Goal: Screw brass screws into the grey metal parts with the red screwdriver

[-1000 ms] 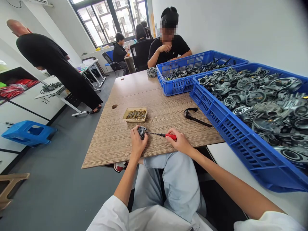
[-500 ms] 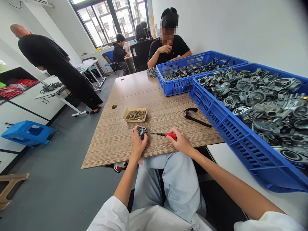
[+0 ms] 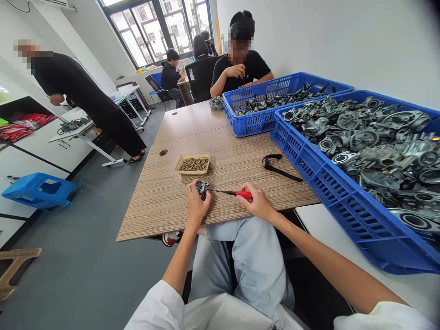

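Observation:
Near the table's front edge, my left hand (image 3: 197, 202) is closed around a small grey metal part (image 3: 202, 187), which looks like a carburetor body. My right hand (image 3: 257, 201) grips the red handle of a screwdriver (image 3: 243, 194). Its dark shaft points left and the tip meets the right side of the metal part; the exact contact point is too small to make out. Just beyond my left hand stands a cream tray (image 3: 176, 167) of small brass-coloured screws. A loose screw (image 3: 222, 168) lies to the right of the tray.
A black wristwatch (image 3: 268, 163) lies on the wood-grain table (image 3: 151, 215). Two blue crates (image 3: 309, 172) of metal parts stand at the right and back right. A bundle of grey parts (image 3: 216, 103) is at the far end, where a person (image 3: 252, 68) sits. Another person (image 3: 82, 94) stands left.
My hands, the metal part and the screwdriver have barely moved. The standing person at left has shifted position and a hand now shows. The seated person's hand has moved slightly lower.

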A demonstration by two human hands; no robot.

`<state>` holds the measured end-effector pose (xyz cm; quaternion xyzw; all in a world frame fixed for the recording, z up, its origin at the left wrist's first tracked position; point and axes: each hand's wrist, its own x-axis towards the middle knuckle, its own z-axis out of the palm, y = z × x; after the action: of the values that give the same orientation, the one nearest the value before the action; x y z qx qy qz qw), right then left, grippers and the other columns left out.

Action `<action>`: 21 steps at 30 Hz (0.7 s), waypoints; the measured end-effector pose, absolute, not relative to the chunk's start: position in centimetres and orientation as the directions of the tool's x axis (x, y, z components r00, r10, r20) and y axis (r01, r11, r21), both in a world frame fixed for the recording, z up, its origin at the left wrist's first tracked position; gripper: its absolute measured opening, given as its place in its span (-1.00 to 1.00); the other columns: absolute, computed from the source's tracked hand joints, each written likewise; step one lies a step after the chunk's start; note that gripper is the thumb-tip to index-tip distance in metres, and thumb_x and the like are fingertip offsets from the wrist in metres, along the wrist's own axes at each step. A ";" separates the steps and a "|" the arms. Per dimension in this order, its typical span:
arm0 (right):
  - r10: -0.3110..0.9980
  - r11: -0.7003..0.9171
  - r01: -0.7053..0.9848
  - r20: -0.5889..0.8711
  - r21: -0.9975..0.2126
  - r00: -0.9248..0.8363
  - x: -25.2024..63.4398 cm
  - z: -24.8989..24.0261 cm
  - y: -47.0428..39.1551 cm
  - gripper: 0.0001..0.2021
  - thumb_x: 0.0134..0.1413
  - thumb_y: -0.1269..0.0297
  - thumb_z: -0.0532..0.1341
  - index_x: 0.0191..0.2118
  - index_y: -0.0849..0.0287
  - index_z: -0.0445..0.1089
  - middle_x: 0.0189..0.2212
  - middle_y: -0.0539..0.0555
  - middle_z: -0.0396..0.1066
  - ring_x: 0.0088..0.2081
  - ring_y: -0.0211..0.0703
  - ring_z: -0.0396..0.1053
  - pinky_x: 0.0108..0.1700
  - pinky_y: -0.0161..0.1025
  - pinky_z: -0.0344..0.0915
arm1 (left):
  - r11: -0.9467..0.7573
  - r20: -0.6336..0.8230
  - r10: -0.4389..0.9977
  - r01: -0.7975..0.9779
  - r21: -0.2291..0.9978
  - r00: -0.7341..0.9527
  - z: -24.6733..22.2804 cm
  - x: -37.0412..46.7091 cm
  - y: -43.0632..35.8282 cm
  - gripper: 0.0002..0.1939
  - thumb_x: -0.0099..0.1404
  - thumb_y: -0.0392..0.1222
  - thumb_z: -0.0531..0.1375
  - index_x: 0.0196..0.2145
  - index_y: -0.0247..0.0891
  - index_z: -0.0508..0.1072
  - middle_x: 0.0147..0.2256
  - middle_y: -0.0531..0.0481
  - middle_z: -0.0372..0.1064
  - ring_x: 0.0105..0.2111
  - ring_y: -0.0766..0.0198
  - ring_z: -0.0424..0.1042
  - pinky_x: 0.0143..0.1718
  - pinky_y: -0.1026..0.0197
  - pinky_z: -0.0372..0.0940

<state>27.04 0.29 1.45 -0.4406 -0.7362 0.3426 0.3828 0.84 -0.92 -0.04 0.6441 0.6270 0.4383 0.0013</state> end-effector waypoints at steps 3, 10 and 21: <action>0.910 0.369 0.366 0.252 -0.854 -0.331 27.1 1.6 0.2 -0.80 0.23 0.11 0.23 -0.18 0.05 0.23 -0.51 -0.10 0.33 -0.51 -0.18 0.27 -0.38 -0.26 0.16 | -0.217 0.569 0.805 0.808 0.547 -0.169 -0.1 0.8 -0.9 -0.45 0.28 -0.27 0.25 0.18 -0.17 0.22 0.05 -0.20 0.27 0.12 -0.05 0.29 0.19 -0.15 0.24; 0.908 0.374 0.370 0.254 -0.850 -0.333 27.1 1.3 0.2 -0.81 0.24 0.12 0.22 -0.20 0.05 0.21 -0.51 -0.09 0.33 -0.50 -0.17 0.27 -0.37 -0.25 0.14 | -0.214 0.569 0.805 0.811 0.544 -0.169 -0.3 0.7 -0.8 -0.46 0.30 -0.27 0.23 0.19 -0.17 0.21 0.06 -0.19 0.28 0.10 -0.03 0.29 0.20 -0.14 0.24; 0.907 0.375 0.368 0.253 -0.851 -0.337 27.0 1.3 0.2 -0.81 0.25 0.11 0.22 -0.20 0.06 0.22 -0.48 -0.08 0.33 -0.47 -0.17 0.27 -0.35 -0.25 0.16 | -0.213 0.564 0.808 0.809 0.548 -0.169 -0.1 0.8 -1.0 -0.49 0.32 -0.26 0.23 0.19 -0.18 0.22 0.06 -0.20 0.27 0.11 -0.03 0.29 0.19 -0.13 0.24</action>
<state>27.04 0.24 1.34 -0.4324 -0.7369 0.3545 0.3800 0.79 -0.98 -0.08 0.6445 0.6272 0.4372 -0.0002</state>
